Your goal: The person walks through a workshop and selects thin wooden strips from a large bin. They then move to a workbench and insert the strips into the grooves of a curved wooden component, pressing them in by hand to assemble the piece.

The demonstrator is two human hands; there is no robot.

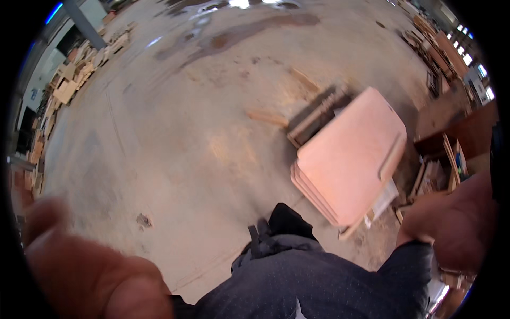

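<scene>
My left hand is raised close to the camera at the lower left, blurred by motion, and its fingers are not clear enough to read. At the right edge my right hand is lifted too, with its fingers lost against the dark rim. No held thing shows at either one. Ahead and to the right lies a stack of pinkish flat panels with rounded corners. A narrow curved wooden strip rests on the top panel. My right hand is nearer to this stack, apart from it.
A dark wooden frame and loose wood pieces lie beyond the stack. To the right stands a brown bin near wood scraps. Scrap boards line the far left wall. Wet patches mark the concrete floor.
</scene>
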